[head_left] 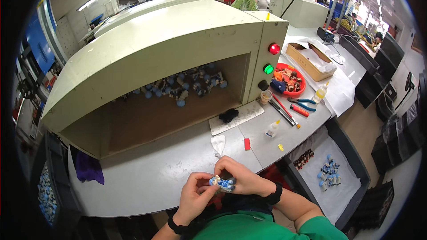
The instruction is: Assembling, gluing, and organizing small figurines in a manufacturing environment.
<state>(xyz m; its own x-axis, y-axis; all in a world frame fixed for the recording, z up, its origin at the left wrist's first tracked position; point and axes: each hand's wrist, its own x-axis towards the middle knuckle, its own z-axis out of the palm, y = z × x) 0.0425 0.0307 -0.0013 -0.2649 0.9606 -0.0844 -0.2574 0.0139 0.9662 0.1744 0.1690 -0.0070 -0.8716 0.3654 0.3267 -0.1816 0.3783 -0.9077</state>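
Green shirt (249, 226) foremost; left hand (194, 195) and right hand (242, 176), fingers closed on one blue figurine (225, 184) — apparently unfinished. More figurines (181, 102) lie in machine (169, 40) and right-side tray (365, 180) — completion undetermined.

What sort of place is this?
Probably a figurine factory or workshop: small blue-and-white figures lie inside a big cream cabinet, more lie in a dark tray, and pliers rest on the worktable.
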